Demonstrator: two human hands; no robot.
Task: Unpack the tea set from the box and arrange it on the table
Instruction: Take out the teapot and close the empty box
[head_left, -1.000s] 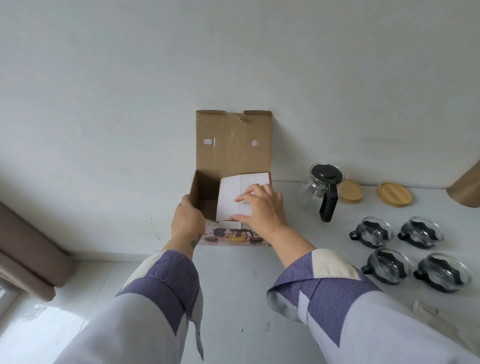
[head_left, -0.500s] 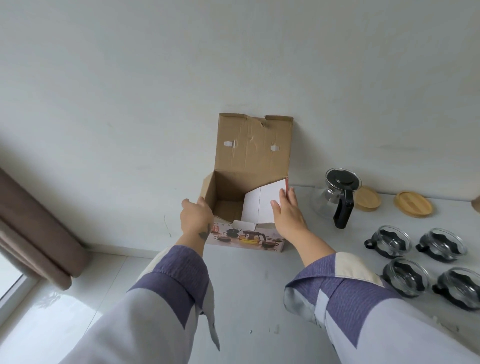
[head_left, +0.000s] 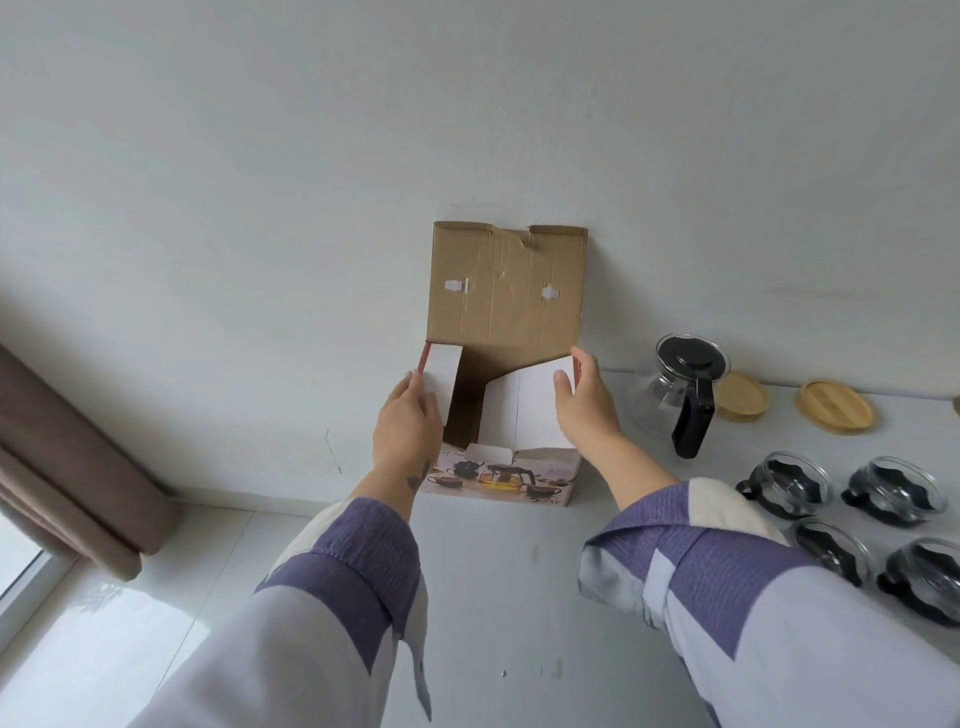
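Evidently the cardboard box (head_left: 501, 415) is being checked or folded up: the left hand (head_left: 408, 423) pinches its left side flap (head_left: 441, 384) and the right hand (head_left: 584, 402) grips the right side flap (head_left: 535, 405), holding both up so the interior shows, which looks empty, though shadow hides the bottom. To the box's right stand the glass teapot (head_left: 675, 389), two wooden coasters (head_left: 836, 413) and four glass cups (head_left: 789, 483), grouped clear of the box.
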